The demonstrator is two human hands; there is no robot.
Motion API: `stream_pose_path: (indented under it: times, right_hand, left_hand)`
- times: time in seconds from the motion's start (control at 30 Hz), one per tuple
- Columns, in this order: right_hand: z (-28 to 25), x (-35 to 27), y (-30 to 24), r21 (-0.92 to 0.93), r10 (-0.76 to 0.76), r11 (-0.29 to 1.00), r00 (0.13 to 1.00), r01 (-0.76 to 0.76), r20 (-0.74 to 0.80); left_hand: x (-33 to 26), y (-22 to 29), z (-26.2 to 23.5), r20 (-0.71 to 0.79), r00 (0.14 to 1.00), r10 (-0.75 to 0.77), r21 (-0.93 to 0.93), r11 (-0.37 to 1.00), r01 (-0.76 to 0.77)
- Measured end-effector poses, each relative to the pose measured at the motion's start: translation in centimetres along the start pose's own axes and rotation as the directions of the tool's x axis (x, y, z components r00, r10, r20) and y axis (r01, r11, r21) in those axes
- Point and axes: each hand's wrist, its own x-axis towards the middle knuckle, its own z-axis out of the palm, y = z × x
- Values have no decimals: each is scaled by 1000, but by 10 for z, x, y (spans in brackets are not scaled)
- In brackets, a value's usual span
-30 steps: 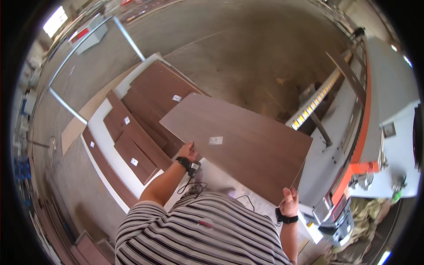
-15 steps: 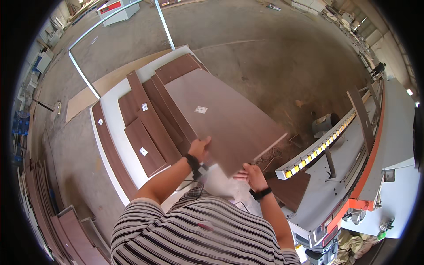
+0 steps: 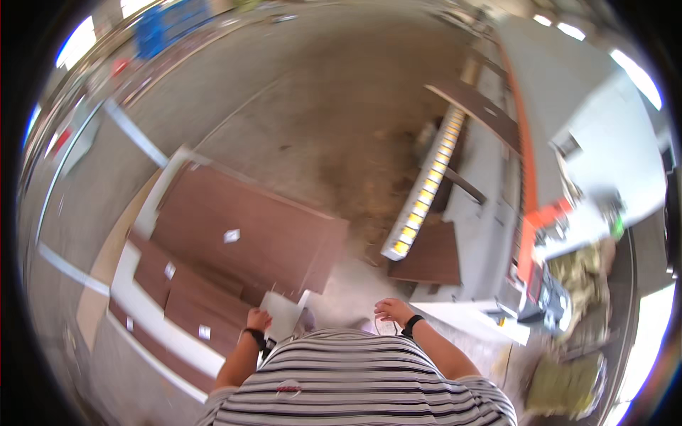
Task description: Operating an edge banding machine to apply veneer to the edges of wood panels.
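A large brown board [image 3: 284,227] with a white label lies flat on the stack at my left. Smaller labelled brown boards lie beside it, one of them a brown panel [image 3: 213,305] nearest my left arm. My left hand [image 3: 260,319] hovers by the near edge of these boards, its fingers loosely apart and nothing in them; blur softens their outline. My right hand [image 3: 392,310] is in front of my body over the floor, fingers loosely spread, and it holds nothing. Both wrists wear dark bands.
To the right stands a long machine with a grey bed [image 3: 472,234], an orange edge and a rail [image 3: 426,192] with yellow blocks. A brown board [image 3: 430,255] leans beside it. Greenish sacks [image 3: 568,380] lie at the lower right. A pale metal frame [image 3: 131,131] stands beyond the stack.
Both hands have let go of the large board, which now lies flat on the stack. My hands have drawn back toward my body, and the view has swung to the right.
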Motion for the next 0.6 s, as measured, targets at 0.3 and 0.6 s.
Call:
stream_pose_path:
  times: [0.3,0.6]
  right_hand:
    - [-72,-36,109,266,-153,934,940,238,-304]
    - [-94,-28,237,406,73,906,900,119,-429]
  left_hand:
    - [-38,28,144,235,962,139,437,869,-232]
    - [-75,34,225,271,943,193,536,783,-315]
